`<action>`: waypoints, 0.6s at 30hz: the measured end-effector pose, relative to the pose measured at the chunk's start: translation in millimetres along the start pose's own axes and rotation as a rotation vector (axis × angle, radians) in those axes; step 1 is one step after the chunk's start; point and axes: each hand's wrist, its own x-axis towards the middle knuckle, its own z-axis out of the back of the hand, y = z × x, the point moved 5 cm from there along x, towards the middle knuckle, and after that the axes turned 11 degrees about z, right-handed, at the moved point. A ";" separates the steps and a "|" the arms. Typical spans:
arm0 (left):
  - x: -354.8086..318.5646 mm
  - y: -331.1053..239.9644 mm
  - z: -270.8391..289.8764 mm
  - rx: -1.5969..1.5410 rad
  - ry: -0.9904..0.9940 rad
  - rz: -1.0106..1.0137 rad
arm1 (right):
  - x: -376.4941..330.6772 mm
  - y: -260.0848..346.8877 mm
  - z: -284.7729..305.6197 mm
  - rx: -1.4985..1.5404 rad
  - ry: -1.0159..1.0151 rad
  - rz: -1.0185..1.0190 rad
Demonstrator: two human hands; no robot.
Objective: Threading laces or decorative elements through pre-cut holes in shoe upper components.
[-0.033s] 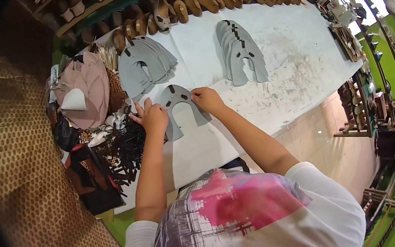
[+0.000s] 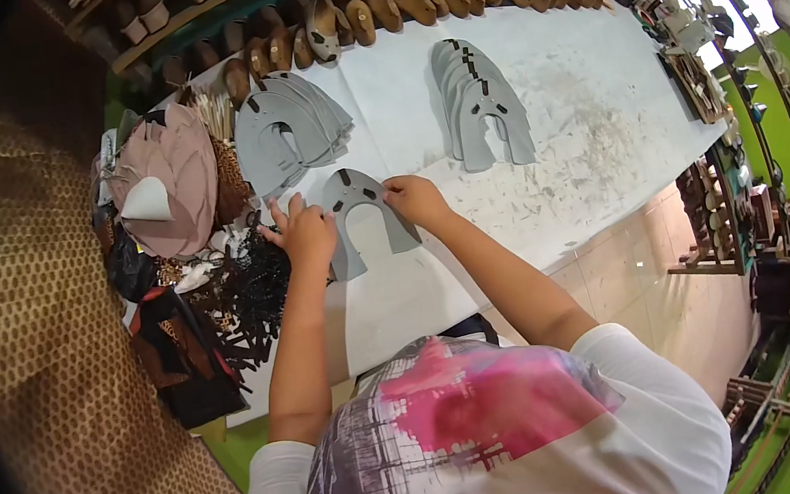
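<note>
A grey horseshoe-shaped cut piece (image 2: 362, 213) with small dark marks lies flat on the white paper-covered table (image 2: 603, 147), right in front of me. My left hand (image 2: 305, 233) rests on its left leg, fingers pressing the edge. My right hand (image 2: 417, 199) pinches its right upper edge. Both forearms reach up from my white printed shirt at the bottom of the view.
Two fanned stacks of similar grey pieces (image 2: 287, 136) (image 2: 480, 98) lie beyond my hands. Pink pieces (image 2: 165, 178) and a tangle of black straps (image 2: 250, 293) crowd the table's left end. Brown soles (image 2: 402, 5) line the far edge. Racks (image 2: 752, 55) stand at the right.
</note>
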 end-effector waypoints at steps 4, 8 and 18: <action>-8.3 -35.6 0.7 -0.098 0.109 -0.049 | -19.2 -21.6 28.5 0.386 0.055 -0.158; -16.7 -87.4 -0.6 -0.128 0.200 -0.099 | -43.3 -50.6 80.0 0.563 -0.013 -0.226; 27.5 -234.9 -52.7 -0.347 0.227 -0.169 | -12.9 -142.2 218.8 0.480 -0.111 -0.141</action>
